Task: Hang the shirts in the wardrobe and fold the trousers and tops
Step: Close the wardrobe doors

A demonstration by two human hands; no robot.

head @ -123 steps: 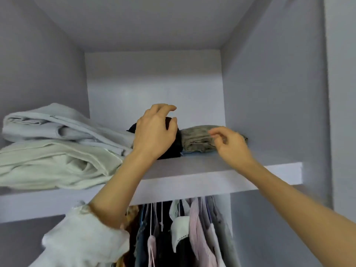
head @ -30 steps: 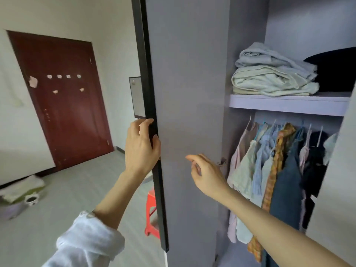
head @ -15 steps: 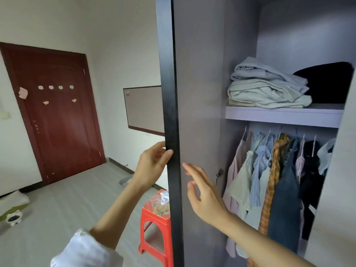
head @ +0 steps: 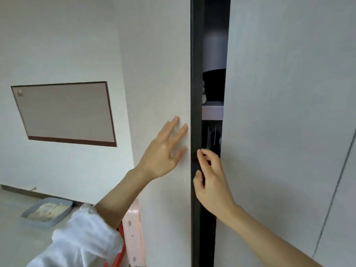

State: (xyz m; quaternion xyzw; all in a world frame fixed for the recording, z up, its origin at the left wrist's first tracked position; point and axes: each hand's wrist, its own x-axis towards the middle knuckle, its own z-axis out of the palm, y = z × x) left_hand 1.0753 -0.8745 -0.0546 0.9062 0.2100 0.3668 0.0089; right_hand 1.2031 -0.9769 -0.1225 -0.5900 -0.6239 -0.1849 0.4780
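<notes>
The pale left wardrobe door (head: 159, 74) stands nearly closed against the right door (head: 279, 112). A narrow gap between them shows the shelf (head: 212, 110), a dark folded garment (head: 213, 83) on it and hanger hooks (head: 212, 135) below. My left hand (head: 163, 151) presses flat on the left door's outer face, fingers straight. My right hand (head: 210, 176) is in the gap, its loosely bent fingers and thumb touching the door's black edge (head: 195, 74). The hung shirts and the pale folded pile are hidden behind the doors.
A framed board (head: 63, 112) hangs on the left wall. On the floor lies a grey tray (head: 46, 211). A red stool (head: 119, 247) and a pink panel (head: 133, 232) sit low beside the left door, behind my white sleeve.
The left door has swung from wide open to nearly closed. My left hand moved from its edge onto its outer face. My right hand went from the inner face to the black edge.
</notes>
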